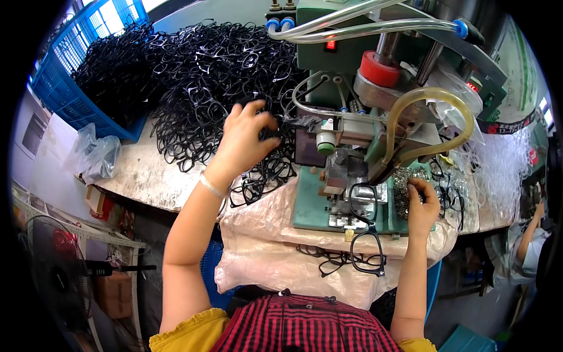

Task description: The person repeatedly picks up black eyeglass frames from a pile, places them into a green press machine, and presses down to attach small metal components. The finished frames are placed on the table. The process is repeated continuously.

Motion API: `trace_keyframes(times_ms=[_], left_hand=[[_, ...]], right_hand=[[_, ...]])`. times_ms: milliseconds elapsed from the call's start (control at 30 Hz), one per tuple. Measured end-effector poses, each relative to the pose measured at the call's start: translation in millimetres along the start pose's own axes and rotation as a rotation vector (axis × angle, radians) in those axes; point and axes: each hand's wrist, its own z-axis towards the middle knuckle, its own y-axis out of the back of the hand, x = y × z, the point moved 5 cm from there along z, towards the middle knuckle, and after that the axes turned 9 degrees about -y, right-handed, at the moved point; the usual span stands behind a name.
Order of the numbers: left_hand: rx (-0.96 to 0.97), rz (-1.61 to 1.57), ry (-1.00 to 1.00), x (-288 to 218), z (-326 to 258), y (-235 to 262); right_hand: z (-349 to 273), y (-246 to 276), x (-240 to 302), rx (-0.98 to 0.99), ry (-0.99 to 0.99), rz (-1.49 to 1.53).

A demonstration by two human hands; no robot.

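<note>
My left hand (246, 136) reaches over the near side of a large heap of black eyeglass frames (217, 76). Its fingers are bent and apart, with nothing seen in them. At the right of the green press machine (316, 202), my right hand (422, 205) has thumb and fingertips pinched together at a heap of small silvery metal parts (404, 185). Whatever is in that pinch is too small to name. One dark eyeglass frame (368, 233) sits at the machine's metal fixture, its lower half hanging over the front edge. Neither hand touches it.
A blue plastic crate (76, 97) of black frames tips toward the heap. Clear air hoses (363, 32) and a curved yellowish tube (431, 94) cross the press. More frames (328, 258) lie on the cloth before me. A fan (56, 270) stands lower left; another person's arm (531, 232) shows far right.
</note>
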Motion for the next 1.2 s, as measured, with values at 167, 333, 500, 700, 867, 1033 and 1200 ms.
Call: trace_keyframes(times_ms=[167, 333, 500, 700, 867, 1033, 1200], left_hand=[[0.203, 0.283, 0.057, 17, -77, -51], [-0.087, -0.008, 0.096, 42, -101, -42], [-0.515, -0.329, 0.231, 42, -68, 9], [-0.558, -1.058, 0.440, 12, -77, -62], [-0.612, -1.233, 0.299, -30, -58, -31], [-0.532, -0.924, -0.324, -119, -4, 50], [-0.601, -1.090, -0.333, -134, -9, 49]], right_hand=[[-12, 9, -4, -0.095, -0.055, -0.042], [-39, 38, -9, -0.135, -0.065, -0.015], [-23, 4, 73, 0.069, 0.208, 0.023], [-26, -44, 87, 0.149, 0.077, 0.364], [-24, -50, 92, 0.232, 0.052, 0.498], [-33, -55, 104, 0.304, -0.117, 0.721], [-48, -38, 117, 0.358, -0.061, 0.558]])
